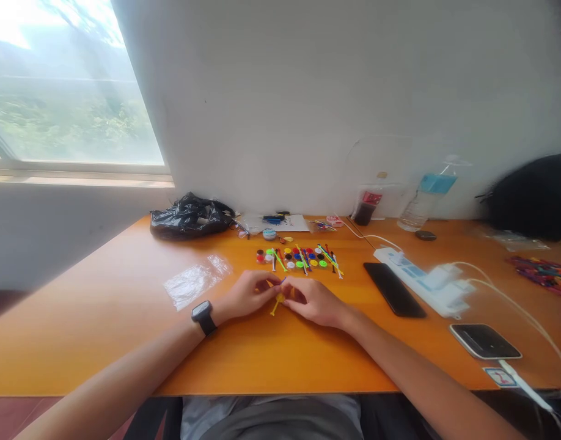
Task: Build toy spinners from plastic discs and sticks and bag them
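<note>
L hand [249, 293] + R hand [315, 300] both pinching yellow stick [276, 304] | looks light, thin, prob bendy | hold nr disc end | coloured pieces [299, 257] just beyond

Plastic and gloss on a smooth orange top.
Semi-gloss orange laminate for the table [101, 318]; crinkled, shiny black plastic in the bag [189, 217]; clear, wrinkled film [195, 281] catching light; hard, bright plastic in the yellow stick [275, 305] and the coloured pieces [299, 256]; glossy black glass on the phone [393, 288]; smooth white plastic on the power strip [418, 275]; matt black watch strap [209, 326]; matt white paint on the wall [308, 91].
</note>
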